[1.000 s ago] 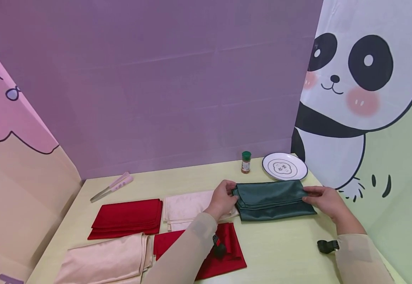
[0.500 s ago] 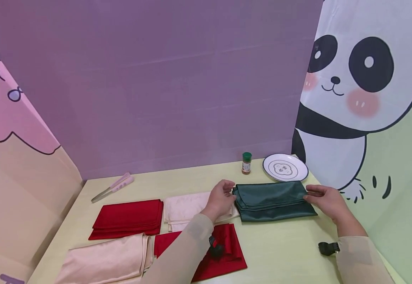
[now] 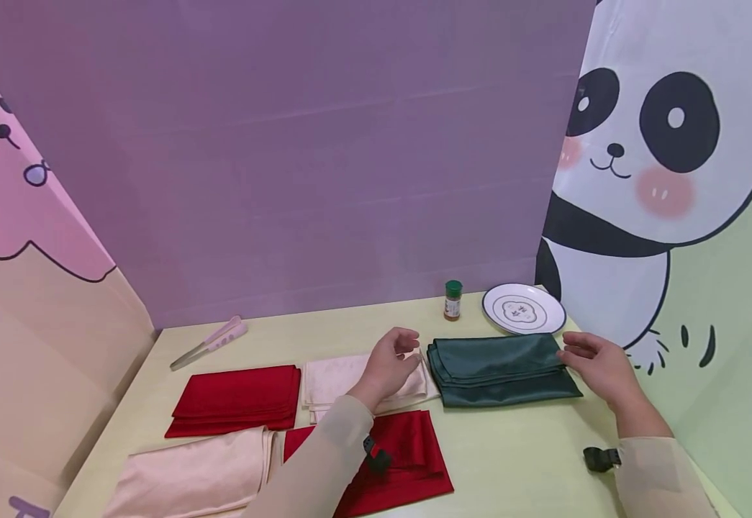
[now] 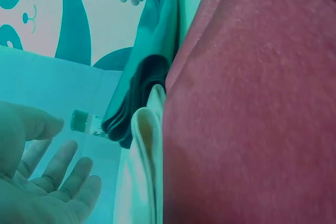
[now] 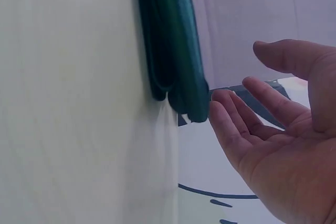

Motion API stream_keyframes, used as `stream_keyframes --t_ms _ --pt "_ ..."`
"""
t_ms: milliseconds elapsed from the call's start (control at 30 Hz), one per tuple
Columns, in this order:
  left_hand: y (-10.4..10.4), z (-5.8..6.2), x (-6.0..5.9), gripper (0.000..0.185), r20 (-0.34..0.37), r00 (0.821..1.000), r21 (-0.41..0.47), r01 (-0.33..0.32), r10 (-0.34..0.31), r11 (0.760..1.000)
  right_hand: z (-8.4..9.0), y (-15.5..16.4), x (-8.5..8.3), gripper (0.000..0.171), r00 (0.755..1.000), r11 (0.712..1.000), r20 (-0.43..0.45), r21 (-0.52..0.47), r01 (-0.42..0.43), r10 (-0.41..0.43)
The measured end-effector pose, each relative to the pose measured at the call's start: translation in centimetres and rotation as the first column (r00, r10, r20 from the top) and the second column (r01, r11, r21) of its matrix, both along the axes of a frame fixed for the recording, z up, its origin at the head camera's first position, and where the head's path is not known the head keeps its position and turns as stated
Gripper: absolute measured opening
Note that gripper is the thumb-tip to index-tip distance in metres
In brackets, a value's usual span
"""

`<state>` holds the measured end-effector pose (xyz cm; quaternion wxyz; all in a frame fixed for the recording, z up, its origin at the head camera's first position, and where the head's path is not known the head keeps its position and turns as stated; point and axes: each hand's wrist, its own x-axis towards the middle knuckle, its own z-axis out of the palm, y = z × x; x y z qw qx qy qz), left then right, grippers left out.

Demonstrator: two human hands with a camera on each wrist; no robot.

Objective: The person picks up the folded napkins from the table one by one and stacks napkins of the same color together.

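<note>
A folded dark green satin cloth (image 3: 499,367) lies on the table at the right, its layers stacked toward the back. My left hand (image 3: 388,367) hovers over a folded cream cloth (image 3: 332,374), left of the green one and apart from it. In the left wrist view the fingers (image 4: 79,177) are spread loosely and hold nothing. My right hand (image 3: 601,365) is beside the right end of the green cloth. The right wrist view shows its fingers (image 5: 226,121) relaxed, thumb apart, close to the cloth's folded edge, gripping nothing.
Two folded red cloths (image 3: 236,399) (image 3: 408,460) and a pale pink one (image 3: 194,471) lie at the left and front. Pink-handled tongs (image 3: 210,343) rest at the back left. Behind the green cloth stand a green-capped jar (image 3: 452,300) and a white plate (image 3: 524,308).
Both hands have let go of the green cloth. The left hand has moved away to the left, the right hand slightly to the right. The cloth stays folded in place.
</note>
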<state>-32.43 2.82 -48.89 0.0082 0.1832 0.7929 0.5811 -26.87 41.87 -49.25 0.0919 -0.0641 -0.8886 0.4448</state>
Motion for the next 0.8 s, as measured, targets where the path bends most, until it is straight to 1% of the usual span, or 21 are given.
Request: stream_keyframes --t_ms 133,233,400,600,800 --pt "-1.1 0.3 0.4 0.029 -0.008 1.000 0.005 0.013 -0.013 1.000 0.4 -0.6 0.2 0.062 1.000 1.000 -0.018 -0.007 -0.002 0.002" --pt "-2.0 0.4 0.8 0.029 -0.016 1.000 0.003 0.027 -0.027 1.000 0.7 -1.2 0.3 0.062 0.999 1.000 -0.043 0.009 -0.014 0.014" --pt "-3.6 0.6 1.5 0.031 -0.029 0.998 0.003 0.047 -0.047 0.999 1.3 -2.3 0.4 0.061 0.995 0.999 -0.089 0.026 -0.048 0.050" --pt "-5.9 0.6 2.4 0.032 -0.021 0.998 -0.015 0.060 -0.060 0.998 1.8 -4.0 0.3 0.056 0.986 0.995 -0.143 0.050 -0.085 0.091" --pt "-8.1 0.7 3.2 0.034 -0.045 0.996 -0.010 0.080 -0.080 0.997 2.1 -5.6 0.2 0.055 0.969 0.988 -0.192 0.051 -0.148 0.155"
